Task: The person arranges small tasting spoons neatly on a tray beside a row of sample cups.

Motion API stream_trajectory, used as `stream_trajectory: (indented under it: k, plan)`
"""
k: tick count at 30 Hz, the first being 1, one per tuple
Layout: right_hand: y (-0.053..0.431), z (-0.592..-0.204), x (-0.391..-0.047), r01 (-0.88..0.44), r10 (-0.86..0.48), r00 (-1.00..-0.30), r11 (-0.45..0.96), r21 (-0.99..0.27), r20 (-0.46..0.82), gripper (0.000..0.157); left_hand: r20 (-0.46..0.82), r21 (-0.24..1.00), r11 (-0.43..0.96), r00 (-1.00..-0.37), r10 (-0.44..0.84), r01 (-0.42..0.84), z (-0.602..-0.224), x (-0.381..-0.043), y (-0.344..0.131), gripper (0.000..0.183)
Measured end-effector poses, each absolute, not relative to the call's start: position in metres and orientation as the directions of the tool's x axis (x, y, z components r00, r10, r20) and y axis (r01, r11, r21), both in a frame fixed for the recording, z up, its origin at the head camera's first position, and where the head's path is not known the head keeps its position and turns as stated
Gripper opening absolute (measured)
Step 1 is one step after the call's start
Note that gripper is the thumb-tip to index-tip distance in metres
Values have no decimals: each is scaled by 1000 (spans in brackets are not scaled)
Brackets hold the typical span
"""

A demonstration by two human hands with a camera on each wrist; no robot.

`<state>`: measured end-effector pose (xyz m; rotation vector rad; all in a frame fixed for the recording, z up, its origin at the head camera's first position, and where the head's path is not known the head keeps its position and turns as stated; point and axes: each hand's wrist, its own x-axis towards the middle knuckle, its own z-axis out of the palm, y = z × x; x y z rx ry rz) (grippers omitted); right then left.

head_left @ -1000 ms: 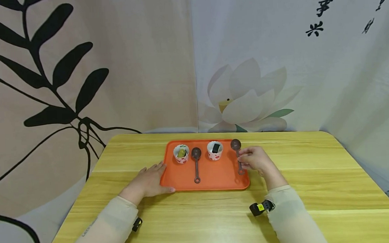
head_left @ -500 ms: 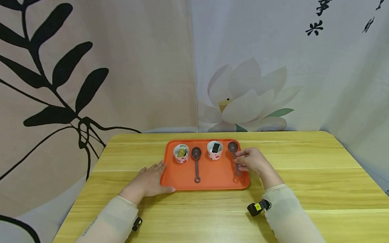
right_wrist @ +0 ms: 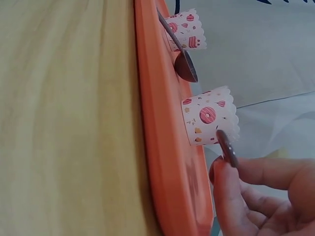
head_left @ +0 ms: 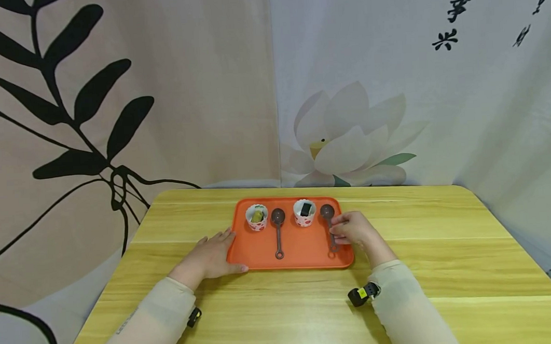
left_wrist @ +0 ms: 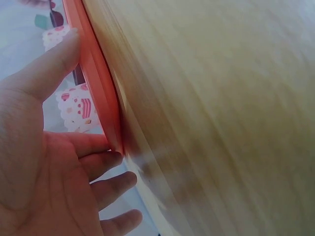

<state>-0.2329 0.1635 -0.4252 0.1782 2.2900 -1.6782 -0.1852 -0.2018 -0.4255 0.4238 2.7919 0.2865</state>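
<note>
An orange tray lies on the wooden table. At its left front corner rests my left hand, thumb along the front edge and extended fingers against the left side. My right hand pinches the handle of a brown spoon between thumb and fingers, over the tray's right end. In the right wrist view this spoon's handle end sticks out of the pinch, with the bowl hidden. A second brown spoon lies between two patterned paper cups. The left cup holds something yellow-green, the right cup something dark.
The wooden table extends around the tray on all sides. Behind it hangs a light curtain printed with dark leaves and a pale lotus. Each wrist carries a small black camera.
My right hand has moved a little left with the spoon, from the tray's right edge inward toward the right cup. The left hand, cups and other spoon have stayed in place.
</note>
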Motion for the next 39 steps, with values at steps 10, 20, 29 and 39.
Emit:
stream_trajectory:
  k: [10, 20, 29, 39]
  plan:
    - [162, -429, -234, 279, -67, -946, 327, -903, -316, 25, -258, 234, 936, -911, 320, 263, -427, -186, -202, 108]
    - [161, -432, -236, 314, -54, -935, 329, -890, -350, 23, -259, 239, 935, -911, 320, 261, -426, -185, -202, 108]
    - [158, -433, -236, 315, -46, -935, 346, -884, -351, 21, -258, 236, 936, -911, 321, 262, -425, -185, -202, 108]
    - [154, -435, -236, 309, -46, -935, 387, -869, -353, 20, -260, 240, 935, -910, 322, 263, -423, -184, -201, 107]
